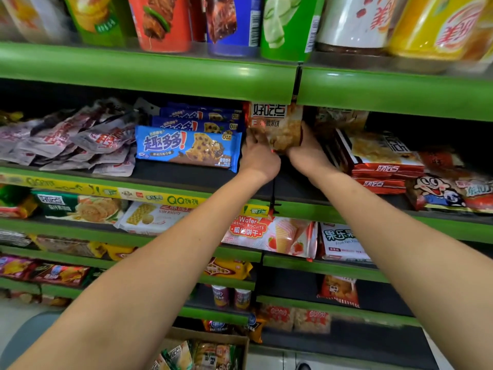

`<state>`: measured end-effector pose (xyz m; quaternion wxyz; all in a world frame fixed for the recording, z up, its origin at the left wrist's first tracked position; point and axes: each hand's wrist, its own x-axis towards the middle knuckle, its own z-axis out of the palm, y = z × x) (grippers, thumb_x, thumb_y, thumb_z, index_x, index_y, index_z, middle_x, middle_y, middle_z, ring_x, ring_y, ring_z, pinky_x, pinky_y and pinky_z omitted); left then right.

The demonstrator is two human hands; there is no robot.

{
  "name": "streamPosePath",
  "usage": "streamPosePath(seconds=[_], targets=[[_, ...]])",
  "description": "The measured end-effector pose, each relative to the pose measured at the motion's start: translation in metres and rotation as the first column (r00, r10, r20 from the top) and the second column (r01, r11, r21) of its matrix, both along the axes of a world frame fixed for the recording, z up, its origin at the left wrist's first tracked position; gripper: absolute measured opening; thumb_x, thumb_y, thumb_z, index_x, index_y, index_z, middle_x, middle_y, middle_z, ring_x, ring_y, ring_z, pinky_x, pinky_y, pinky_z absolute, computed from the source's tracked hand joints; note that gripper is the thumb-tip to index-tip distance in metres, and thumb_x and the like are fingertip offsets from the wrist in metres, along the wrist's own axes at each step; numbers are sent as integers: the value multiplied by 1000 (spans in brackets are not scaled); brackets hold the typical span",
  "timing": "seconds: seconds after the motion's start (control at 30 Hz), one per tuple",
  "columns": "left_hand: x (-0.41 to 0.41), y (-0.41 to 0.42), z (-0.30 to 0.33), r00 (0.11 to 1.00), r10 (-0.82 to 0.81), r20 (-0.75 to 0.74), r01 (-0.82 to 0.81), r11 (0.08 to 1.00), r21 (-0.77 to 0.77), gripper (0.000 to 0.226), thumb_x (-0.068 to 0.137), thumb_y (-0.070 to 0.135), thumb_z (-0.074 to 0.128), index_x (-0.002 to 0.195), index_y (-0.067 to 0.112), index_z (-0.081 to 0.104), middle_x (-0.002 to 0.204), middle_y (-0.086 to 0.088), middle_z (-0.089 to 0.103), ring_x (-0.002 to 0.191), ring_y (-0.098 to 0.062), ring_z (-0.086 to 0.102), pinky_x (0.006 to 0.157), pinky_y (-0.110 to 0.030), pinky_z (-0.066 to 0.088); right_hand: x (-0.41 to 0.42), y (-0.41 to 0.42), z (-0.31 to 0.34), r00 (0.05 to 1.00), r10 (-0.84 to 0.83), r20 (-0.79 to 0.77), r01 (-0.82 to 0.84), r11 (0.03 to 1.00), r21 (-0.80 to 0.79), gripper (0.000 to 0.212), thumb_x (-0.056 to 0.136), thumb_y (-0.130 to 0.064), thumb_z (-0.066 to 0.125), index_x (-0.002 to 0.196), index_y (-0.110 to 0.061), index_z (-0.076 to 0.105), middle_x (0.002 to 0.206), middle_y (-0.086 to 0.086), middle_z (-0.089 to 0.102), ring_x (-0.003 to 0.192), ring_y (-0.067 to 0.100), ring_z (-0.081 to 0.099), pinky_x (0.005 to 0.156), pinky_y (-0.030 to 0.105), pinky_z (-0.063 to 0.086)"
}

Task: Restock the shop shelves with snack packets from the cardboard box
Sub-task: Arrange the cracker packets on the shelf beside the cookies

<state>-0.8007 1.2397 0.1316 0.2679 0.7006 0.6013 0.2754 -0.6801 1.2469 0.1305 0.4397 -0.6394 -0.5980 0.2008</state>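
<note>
Blue cookie packets (186, 148) stacked left of the gap on the shelf (186, 177), flat, long axis left-right. Left hand (258, 156) next: fingers curled on the lower left edge of the red-and-white snack packet (277, 124), so that grip is grasping the packet. Packet stands upright, long axis vertical, top edge tucked just under the green lip of the shelf above, right above both hands, between them. Right hand (306, 153) pinches the packet's lower right edge, also grasping. Both hands about equally near, one per side. Right of that: same-brand red packets (384, 161) piled flat, leaning. Likely step: seat the packet into the gap between blue stack and red pile; it goes back and down from the grip. Cardboard box (208, 348) low at bottom of view, more packets inside, well apart from the hands
</note>
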Motion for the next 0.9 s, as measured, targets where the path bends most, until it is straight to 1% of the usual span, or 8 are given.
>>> streamPosePath(seconds=[0.1, 0.2, 0.3, 0.37, 0.53, 0.63, 0.73, 0.9], targets=[[2, -1, 4, 999, -6, -46, 7, 1000, 16, 71, 94, 11, 43, 158, 10, 12, 165, -12, -7, 149, -36, 9, 121, -39, 15, 6, 4, 1, 999, -33, -4, 33, 997, -72, 46, 90, -33, 59, 135, -28, 50, 138, -1, 58, 126, 20, 54, 106, 35, 43], [1, 0, 6, 998, -15, -53, 15, 1000, 2, 66, 95, 13, 43, 156, 12, 19, 165, -13, -3, 148, -37, 12, 120, -41, 17, 5, 1, 0, 999, -32, -21, 31, 998, -59, 46, 90, -39, 57, 136, -31, 51, 139, -3, 57, 127, 19, 53, 107, 39, 44], [0, 1, 6, 997, -23, -68, 23, 1000, 9, 62, 96, 19, 44, 155, 15, 25, 165, -14, 0, 147, -39, 14, 120, -43, 18, 5, -1, -1, 999, -32, -11, 32, 999, -25, 40, 91, -40, 56, 130, -32, 55, 135, -4, 60, 124, 19, 55, 105, 38, 45], [-1, 3, 6, 998, -15, -56, 17, 1000, 25, 63, 96, 25, 46, 155, 16, 27, 165, -14, -1, 148, -40, 13, 121, -43, 17, 9, 1, -2, 998, -62, 2, 62, 998, -19, 39, 92, -30, 60, 130, -28, 55, 134, -1, 61, 124, 21, 55, 103, 37, 45], [2, 6, 10, 1000, -9, 5, 9, 1000, -3, 65, 93, 26, 50, 154, 20, 29, 164, -12, 0, 143, -45, 24, 120, -45, 24, 13, 6, -1, 994, -113, 1, 112, 991, -77, 49, 93, -22, 62, 140, -24, 48, 138, 4, 57, 127, 25, 53, 106, 37, 43], [6, 4, 8, 1000, 3, 6, -3, 999, 35, 64, 94, 31, 51, 153, 21, 29, 164, -13, 4, 143, -46, 21, 118, -45, 23, 14, 4, -1, 995, -99, 12, 99, 993, -67, 48, 95, -22, 59, 142, -24, 47, 140, 6, 56, 129, 26, 51, 106, 32, 41], [6, 3, 4, 999, 13, -40, -11, 999, 52, 65, 94, 31, 51, 154, 16, 28, 164, -13, 4, 144, -44, 18, 117, -46, 22, 16, -2, -3, 996, -83, 45, 84, 996, -24, 49, 95, -18, 56, 143, -23, 47, 144, 7, 53, 132, 27, 48, 98, 23, 35], [7, 6, 4, 996, -29, -82, 33, 998, 46, 68, 96, 34, 50, 156, 16, 24, 165, -12, 3, 146, -42, 13, 118, -44, 18, 16, -7, -3, 995, -55, 79, 55, 998, 9, 51, 94, -13, 54, 143, -27, 47, 146, 4, 52, 135, 25, 46, 101, 22, 32]])
